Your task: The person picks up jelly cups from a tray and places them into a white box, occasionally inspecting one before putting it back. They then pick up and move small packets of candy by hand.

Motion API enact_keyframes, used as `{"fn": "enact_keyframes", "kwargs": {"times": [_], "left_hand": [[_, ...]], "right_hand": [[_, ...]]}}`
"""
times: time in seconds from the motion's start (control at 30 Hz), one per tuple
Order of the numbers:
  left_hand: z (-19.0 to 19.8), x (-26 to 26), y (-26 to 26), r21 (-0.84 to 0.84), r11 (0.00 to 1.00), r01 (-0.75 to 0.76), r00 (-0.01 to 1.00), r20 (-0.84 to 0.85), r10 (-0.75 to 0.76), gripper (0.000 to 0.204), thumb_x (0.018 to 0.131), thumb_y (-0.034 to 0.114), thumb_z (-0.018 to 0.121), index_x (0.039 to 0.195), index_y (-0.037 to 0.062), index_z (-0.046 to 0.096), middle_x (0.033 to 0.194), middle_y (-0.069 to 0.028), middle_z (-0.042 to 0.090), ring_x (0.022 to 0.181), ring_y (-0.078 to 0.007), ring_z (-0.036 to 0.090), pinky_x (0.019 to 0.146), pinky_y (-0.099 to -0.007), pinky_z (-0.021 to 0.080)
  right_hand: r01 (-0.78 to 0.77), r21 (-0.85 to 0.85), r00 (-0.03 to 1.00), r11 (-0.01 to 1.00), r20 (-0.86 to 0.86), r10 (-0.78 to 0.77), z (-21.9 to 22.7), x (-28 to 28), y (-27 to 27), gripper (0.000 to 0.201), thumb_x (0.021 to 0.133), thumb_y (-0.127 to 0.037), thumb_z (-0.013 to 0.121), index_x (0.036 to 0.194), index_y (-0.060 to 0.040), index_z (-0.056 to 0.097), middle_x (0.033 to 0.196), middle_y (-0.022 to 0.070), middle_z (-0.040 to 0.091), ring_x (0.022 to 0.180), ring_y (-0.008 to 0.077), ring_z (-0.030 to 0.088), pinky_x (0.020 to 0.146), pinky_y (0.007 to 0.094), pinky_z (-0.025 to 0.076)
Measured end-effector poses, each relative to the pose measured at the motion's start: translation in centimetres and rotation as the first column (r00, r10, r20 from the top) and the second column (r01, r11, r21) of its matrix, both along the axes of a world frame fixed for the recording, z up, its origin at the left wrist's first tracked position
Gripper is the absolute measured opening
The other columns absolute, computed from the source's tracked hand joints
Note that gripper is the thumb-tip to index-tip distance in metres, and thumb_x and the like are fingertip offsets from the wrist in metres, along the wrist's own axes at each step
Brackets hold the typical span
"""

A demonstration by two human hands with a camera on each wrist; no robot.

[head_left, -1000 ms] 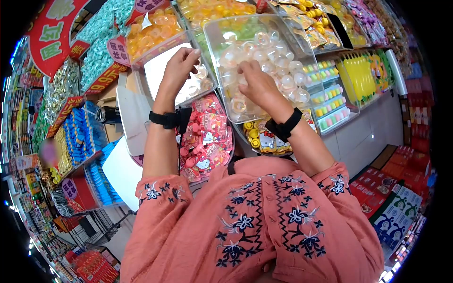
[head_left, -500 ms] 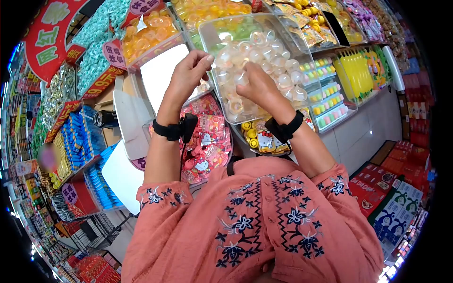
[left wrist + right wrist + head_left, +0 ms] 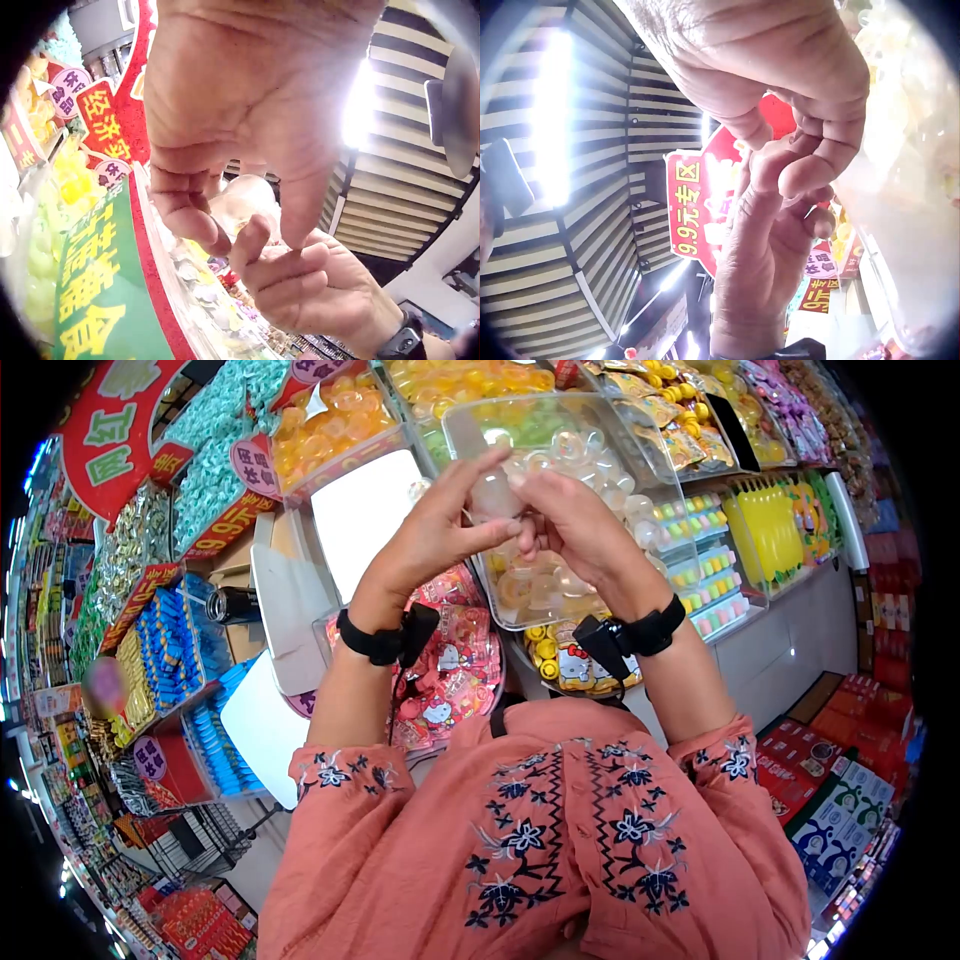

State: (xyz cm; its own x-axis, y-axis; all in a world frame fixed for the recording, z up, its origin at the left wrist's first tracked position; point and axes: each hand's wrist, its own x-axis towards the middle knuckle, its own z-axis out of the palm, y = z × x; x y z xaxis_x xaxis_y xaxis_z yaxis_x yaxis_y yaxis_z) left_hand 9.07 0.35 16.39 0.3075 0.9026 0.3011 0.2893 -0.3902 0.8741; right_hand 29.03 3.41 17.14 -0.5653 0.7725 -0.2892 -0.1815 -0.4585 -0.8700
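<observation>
Above the clear bin of jelly cups [image 3: 520, 622], my two hands meet around one translucent round jelly cup [image 3: 494, 496]. My left hand [image 3: 428, 538] holds it from the left with thumb and fingers curved about it. My right hand [image 3: 580, 528] pinches at its right side, fingers bent. Seen from the left wrist, the pale cup [image 3: 251, 199] lies between my left hand [image 3: 244, 90] and the fingertips of my right hand [image 3: 311, 289]. In the right wrist view my right hand [image 3: 780, 67] overlaps my left hand [image 3: 754, 262] and hides the cup.
A white lid [image 3: 365, 510] lies left of the bin. Pink packets [image 3: 450, 660] and yellow packets [image 3: 578, 660] sit nearer my body. Orange jelly cups [image 3: 335, 422] stand at the back left, and small trays of pastel pieces [image 3: 700, 575] at the right.
My right hand has come up and left from over the jelly cups. My left hand has moved right to meet it, and a cup now shows between them.
</observation>
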Motion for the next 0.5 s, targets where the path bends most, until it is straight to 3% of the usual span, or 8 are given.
{"fn": "enact_keyframes", "kwargs": {"times": [0.1, 0.2, 0.27, 0.3, 0.43, 0.5], "left_hand": [[0.6, -1.7, 1.3, -0.104, 0.993, -0.047, 0.998, 0.035, 0.051, 0.064, 0.09, 0.012, 0.066, 0.149, 0.0096, 0.04, 0.114, -0.0043, 0.059, 0.084, -0.0073, 0.057, 0.067, -0.0212, 0.047], [1.8, -3.9, 3.0, -0.385, 0.918, -0.09, 0.938, 0.276, 0.208, 0.058, 0.095, 0.019, 0.062, 0.147, 0.0062, 0.039, 0.108, -0.0047, 0.062, 0.079, -0.0081, 0.059, 0.064, -0.0217, 0.048], [0.1, -5.9, 5.5, -0.354, 0.929, -0.108, 0.871, 0.417, 0.26, 0.049, 0.099, 0.03, 0.06, 0.138, 0.0039, 0.046, 0.103, -0.0053, 0.064, 0.077, -0.0103, 0.06, 0.059, -0.0216, 0.046], [-1.5, -7.6, 7.1, -0.412, 0.903, -0.122, 0.866, 0.4, 0.3, 0.046, 0.098, 0.032, 0.06, 0.134, 0.0056, 0.049, 0.103, -0.0048, 0.064, 0.076, -0.0106, 0.06, 0.059, -0.0212, 0.045], [-8.2, -12.4, 10.6, -0.631, 0.742, -0.226, 0.85, 0.244, 0.466, 0.05, 0.095, 0.042, 0.062, 0.132, 0.0099, 0.055, 0.101, -0.0027, 0.063, 0.076, -0.0114, 0.059, 0.062, -0.0218, 0.046], [-11.3, -13.1, 10.9, -0.643, 0.693, -0.325, 0.856, 0.111, 0.505, 0.053, 0.092, 0.047, 0.063, 0.13, 0.0102, 0.057, 0.101, -0.0023, 0.063, 0.077, -0.0127, 0.059, 0.063, -0.025, 0.046]], "right_hand": [[-0.04, 0.06, 0.999, 0.997, -0.019, 0.041, 1.8, -1.2, 1.4, 0.032, 0.098, -0.031, 0.059, 0.109, -0.0005, 0.055, 0.088, 0.0081, 0.064, 0.064, 0.0119, 0.064, 0.056, 0.0244, 0.055], [-0.061, 0.144, 0.998, 0.988, -0.009, 0.063, 3.7, -2.4, 2.9, 0.037, 0.098, -0.033, 0.059, 0.113, 0.001, 0.055, 0.098, 0.0106, 0.065, 0.069, 0.0135, 0.066, 0.058, 0.0253, 0.056], [-0.045, 0.233, 0.997, 0.971, 0.071, 0.029, 4.0, -2.8, 4.0, 0.04, 0.097, -0.034, 0.059, 0.115, 0.0018, 0.055, 0.103, 0.0118, 0.065, 0.072, 0.0146, 0.067, 0.06, 0.026, 0.057], [-0.035, 0.274, 0.989, 0.961, 0.147, -0.006, 3.9, -2.7, 4.5, 0.042, 0.099, -0.032, 0.058, 0.123, 0.0016, 0.054, 0.107, 0.0139, 0.068, 0.073, 0.0138, 0.067, 0.061, 0.0259, 0.057], [-0.143, 0.392, 0.888, 0.909, 0.457, -0.058, 1.9, -1.7, 6.2, 0.044, 0.096, -0.031, 0.06, 0.124, 0.0019, 0.055, 0.106, 0.0143, 0.068, 0.074, 0.0152, 0.067, 0.062, 0.0273, 0.055], [-0.236, 0.415, 0.804, 0.879, 0.591, -0.063, 0.4, -1.1, 6.9, 0.044, 0.094, -0.03, 0.062, 0.124, 0.0018, 0.056, 0.104, 0.0142, 0.067, 0.076, 0.0174, 0.066, 0.064, 0.0297, 0.054]]}}
